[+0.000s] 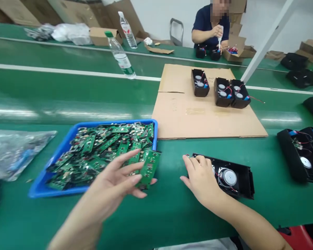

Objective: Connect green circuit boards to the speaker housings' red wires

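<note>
My left hand [122,180] holds a green circuit board [149,168] between thumb and fingers, just past the right rim of a blue tray [155,135]. Many similar boards lie heaped in that tray. To the right, my right hand [200,177] has its fingers curled over the left end of a black speaker housing [241,180], which lies open side up on the green table. A round silver speaker [229,177] and thin wires show inside it. The part under my right hand is hidden.
A cardboard sheet [182,125] carries three black speaker housings [200,83]. More housings [294,159] stand at the right edge. A plastic bag [18,149] lies at left, and bottles [122,60] stand farther back. Across the table a person [211,31] works on black housings. A white post [268,40] rises at right.
</note>
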Tool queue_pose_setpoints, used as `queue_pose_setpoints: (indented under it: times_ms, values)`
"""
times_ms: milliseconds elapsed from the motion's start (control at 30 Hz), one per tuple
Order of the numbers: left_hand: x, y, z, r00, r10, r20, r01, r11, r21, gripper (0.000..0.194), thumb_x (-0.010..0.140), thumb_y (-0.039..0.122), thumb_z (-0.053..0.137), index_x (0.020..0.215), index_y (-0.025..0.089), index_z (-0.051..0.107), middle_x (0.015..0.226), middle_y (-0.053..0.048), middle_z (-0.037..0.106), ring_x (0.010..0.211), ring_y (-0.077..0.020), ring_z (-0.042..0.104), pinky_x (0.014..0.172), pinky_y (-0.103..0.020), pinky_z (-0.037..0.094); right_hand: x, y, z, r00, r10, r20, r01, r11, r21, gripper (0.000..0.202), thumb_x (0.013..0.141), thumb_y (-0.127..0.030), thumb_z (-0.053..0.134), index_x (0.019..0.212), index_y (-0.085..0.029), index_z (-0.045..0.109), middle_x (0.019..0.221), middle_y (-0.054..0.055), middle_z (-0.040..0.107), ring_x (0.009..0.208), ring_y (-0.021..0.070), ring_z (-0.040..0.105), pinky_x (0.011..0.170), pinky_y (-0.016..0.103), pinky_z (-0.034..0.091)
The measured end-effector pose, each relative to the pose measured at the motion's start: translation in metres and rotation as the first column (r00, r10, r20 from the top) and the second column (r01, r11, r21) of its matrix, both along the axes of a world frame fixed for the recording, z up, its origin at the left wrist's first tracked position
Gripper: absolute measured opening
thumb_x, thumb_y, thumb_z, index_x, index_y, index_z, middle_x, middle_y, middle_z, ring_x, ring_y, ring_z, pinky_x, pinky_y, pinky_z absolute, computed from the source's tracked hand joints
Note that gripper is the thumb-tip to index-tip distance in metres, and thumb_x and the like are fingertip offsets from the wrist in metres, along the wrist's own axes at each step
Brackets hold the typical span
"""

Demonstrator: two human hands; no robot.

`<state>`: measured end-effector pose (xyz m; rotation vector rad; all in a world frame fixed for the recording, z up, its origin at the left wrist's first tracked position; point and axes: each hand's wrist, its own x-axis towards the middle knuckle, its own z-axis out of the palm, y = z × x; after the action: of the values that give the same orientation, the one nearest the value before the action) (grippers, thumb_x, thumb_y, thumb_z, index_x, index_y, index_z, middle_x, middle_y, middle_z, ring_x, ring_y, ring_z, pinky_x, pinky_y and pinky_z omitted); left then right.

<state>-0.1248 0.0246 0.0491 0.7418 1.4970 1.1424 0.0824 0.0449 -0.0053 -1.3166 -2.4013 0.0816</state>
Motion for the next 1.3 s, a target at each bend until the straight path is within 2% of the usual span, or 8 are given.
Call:
queue_pose_setpoints:
  times_ms: [133, 267, 333, 600, 767, 933, 1100, 1300]
  values:
    - [0.024, -0.014, -0.023, 0.949, -0.067, 0.308, 0.076, 0.997, -0.017, 0.073, 0.063, 0.021, 0.079, 0.128, 0.031, 0.046, 0.091, -0.001, 0.07, 0.07, -0.0205, 0.07, 0.048, -0.024, 0.056, -0.008, -0.001, 0.0, 0.907, -0.015, -0.42, -0.031, 0.994, -0.103, 0.029, 0.082, -0.005, 0.046, 0.108, -0.016, 0.051, 0.079, 0.006, 0.063, 0.071, 0.019, 0.059, 0.063, 0.036, 0.052]
    - [0.032, -0.012, -0.044, 0.908, -0.145, 0.392, 0.151, 0.988, 0.015, 0.065, 0.066, 0.021, 0.076, 0.125, 0.02, 0.051, 0.092, -0.008, 0.072, 0.086, -0.0233, 0.068, 0.062, -0.026, 0.056, 0.005, -0.001, 0.023, 0.474, -0.183, -0.862, -0.152, 0.947, -0.284, 0.021, 0.086, -0.016, 0.054, 0.105, -0.023, 0.049, 0.079, 0.0, 0.066, 0.071, 0.0122, 0.065, 0.063, 0.024, 0.056]
    - [0.033, -0.01, -0.05, 0.912, -0.202, 0.357, 0.196, 0.979, 0.054, 0.054, 0.067, 0.024, 0.076, 0.118, 0.017, 0.058, 0.091, -0.009, 0.073, 0.087, -0.0239, 0.068, 0.069, -0.03, 0.056, 0.014, 0.0, 0.032, 0.395, -0.235, -0.888, -0.202, 0.921, -0.334, 0.015, 0.086, -0.018, 0.058, 0.1, -0.022, 0.054, 0.079, 0.0, 0.069, 0.065, 0.0117, 0.066, 0.059, 0.023, 0.056]
    - [0.049, -0.007, -0.05, 0.938, -0.305, -0.165, 0.333, 0.925, 0.184, 0.04, 0.074, 0.029, 0.065, 0.112, 0.016, 0.061, 0.101, -0.011, 0.068, 0.088, -0.0219, 0.067, 0.08, -0.033, 0.055, 0.034, 0.004, 0.039, 0.719, -0.05, -0.693, -0.161, 0.958, -0.236, 0.018, 0.083, -0.01, 0.059, 0.085, -0.022, 0.072, 0.078, 0.001, 0.071, 0.069, 0.0126, 0.066, 0.06, 0.021, 0.055]
    - [0.058, -0.004, -0.042, 0.785, -0.283, -0.552, 0.463, 0.859, 0.217, 0.039, 0.079, 0.024, 0.055, 0.116, 0.02, 0.062, 0.098, -0.007, 0.071, 0.072, -0.0182, 0.066, 0.062, -0.027, 0.055, 0.035, 0.002, 0.037, 0.806, 0.033, -0.59, -0.174, 0.967, -0.184, 0.016, 0.084, -0.011, 0.059, 0.084, -0.019, 0.072, 0.072, 0.002, 0.066, 0.067, 0.0123, 0.061, 0.06, 0.023, 0.051]
    - [0.057, 0.0, -0.035, 0.706, -0.316, -0.634, 0.552, 0.806, 0.214, 0.029, 0.077, 0.019, 0.056, 0.104, 0.02, 0.066, 0.09, -0.004, 0.074, 0.071, -0.0184, 0.069, 0.065, -0.026, 0.056, 0.035, 0.0, 0.031, 0.814, 0.021, -0.581, -0.126, 0.982, -0.14, 0.013, 0.083, -0.011, 0.06, 0.083, -0.019, 0.07, 0.071, 0.001, 0.063, 0.066, 0.0129, 0.058, 0.058, 0.025, 0.05]
    - [0.053, 0.002, -0.033, 0.73, -0.208, -0.651, 0.562, 0.724, 0.4, 0.025, 0.077, 0.019, 0.059, 0.1, 0.02, 0.07, 0.097, -0.007, 0.075, 0.083, -0.0206, 0.071, 0.078, -0.028, 0.057, 0.029, -0.002, 0.025, 0.83, 0.089, -0.551, -0.104, 0.995, 0.003, 0.017, 0.086, -0.01, 0.057, 0.086, -0.021, 0.069, 0.085, 0.005, 0.065, 0.082, 0.0165, 0.059, 0.069, 0.032, 0.054]
    - [0.046, 0.0, -0.036, 0.825, -0.152, -0.544, 0.438, 0.781, 0.446, 0.023, 0.077, 0.027, 0.068, 0.1, 0.023, 0.07, 0.078, -0.002, 0.076, 0.054, -0.0137, 0.066, 0.056, -0.022, 0.055, 0.023, -0.007, 0.023, 0.832, 0.107, -0.544, -0.085, 0.994, 0.066, 0.018, 0.086, -0.009, 0.054, 0.092, -0.02, 0.068, 0.118, 0.013, 0.058, 0.101, 0.0213, 0.06, 0.077, 0.037, 0.056]
